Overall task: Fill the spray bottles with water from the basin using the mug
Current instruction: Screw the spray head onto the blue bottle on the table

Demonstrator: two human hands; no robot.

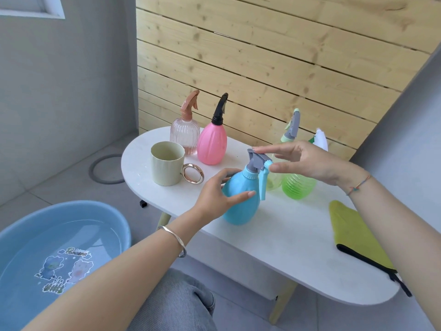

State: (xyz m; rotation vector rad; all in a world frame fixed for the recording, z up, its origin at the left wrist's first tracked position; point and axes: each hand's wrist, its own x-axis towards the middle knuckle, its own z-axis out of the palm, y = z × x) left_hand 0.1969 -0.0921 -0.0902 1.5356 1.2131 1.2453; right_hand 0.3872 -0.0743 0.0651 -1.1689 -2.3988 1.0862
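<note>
Closest is a knee (176, 304) in grey trousers. Beside it, on the floor to the left, sits the blue basin (114, 211) with water in it and cartoon animals on the bottom.

Next comes the white table (286, 247). A yellow-green cloth (353, 230) lies flat on its right side.

In the middle of the table stands the blue spray bottle (241, 206). The left hand (214, 194) wraps round its fat body, thumb in front and fingers behind. The right hand (307, 161) pinches the grey top, one finger on top and the thumb by the trigger.

The mug (167, 168) stands just left of that, open side up. A green spray bottle (298, 187) stands behind the right hand.

Further back stand a pink spray bottle (212, 144) and a clear pink bottle (183, 134), side by side. Behind them is a wood wall (262, 56).
</note>
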